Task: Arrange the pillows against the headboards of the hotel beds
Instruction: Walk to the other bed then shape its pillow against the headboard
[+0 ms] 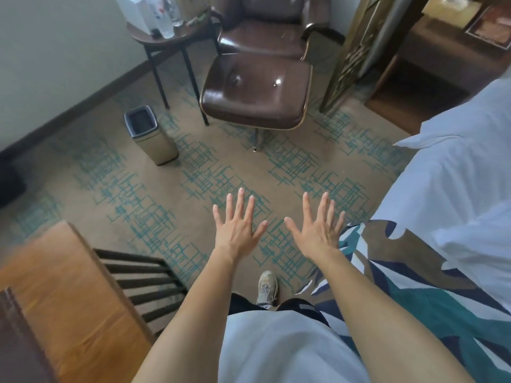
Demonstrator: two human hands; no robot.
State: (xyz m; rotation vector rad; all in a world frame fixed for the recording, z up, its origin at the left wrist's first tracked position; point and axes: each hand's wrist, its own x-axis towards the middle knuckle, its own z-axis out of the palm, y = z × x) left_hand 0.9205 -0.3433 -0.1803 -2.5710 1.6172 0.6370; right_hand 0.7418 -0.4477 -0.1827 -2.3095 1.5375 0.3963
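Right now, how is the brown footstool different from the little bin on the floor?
The footstool is dark brown, shiny and padded; the bin is pale metal with a dark open top. The footstool is wide, low and raised on a thin leg; the bin is narrow, tall and sits straight on the carpet. Both stand on the carpet, apart from each other.

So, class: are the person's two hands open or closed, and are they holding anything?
Open and empty. The left hand and right hand are held out, palms down, fingers spread, over the carpet.

Tan carpet [166, 189] (teal crosshatch), brown leather footstool [254, 89], white bedding [456, 189]
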